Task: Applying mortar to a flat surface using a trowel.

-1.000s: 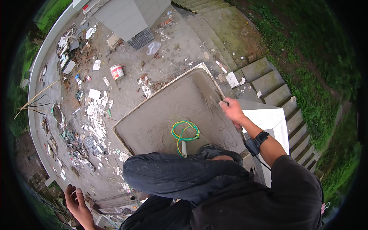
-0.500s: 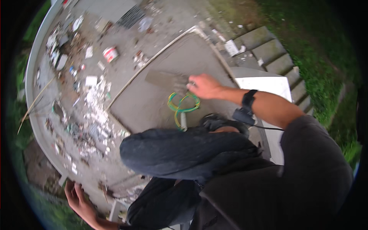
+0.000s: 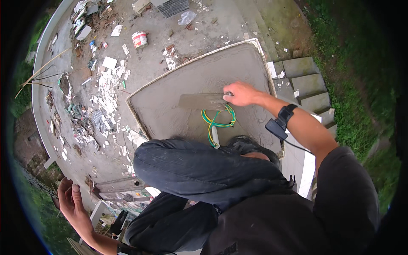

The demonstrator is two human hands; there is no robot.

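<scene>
My right hand (image 3: pixel 241 94) is closed round the handle of a plastering trowel (image 3: pixel 201 101). The trowel's long flat blade points left and lies on, or just above, wet grey mortar (image 3: pixel 170 91) that fills a raised slab with a pale rim. Just below the blade, a coil of green and yellow cable (image 3: pixel 231 121) comes out of a short white pipe (image 3: pixel 215 138) standing in the mortar. Out at the lower left, away from the slab, my left hand (image 3: pixel 73 208) holds nothing, its fingers bent and apart.
My bent knee (image 3: pixel 170 161) and my shoe (image 3: pixel 244 143) are at the slab's near side. Concrete steps (image 3: pixel 300 68) descend on the right beside grass. Broken tile rubble (image 3: pixel 108 85) and a red and white bucket (image 3: pixel 140 39) lie on the ground to the left.
The view has shifted, so the slab sits lower and further right in it. My right hand still grips the trowel above the cable coil. My left hand remains empty at the lower left.
</scene>
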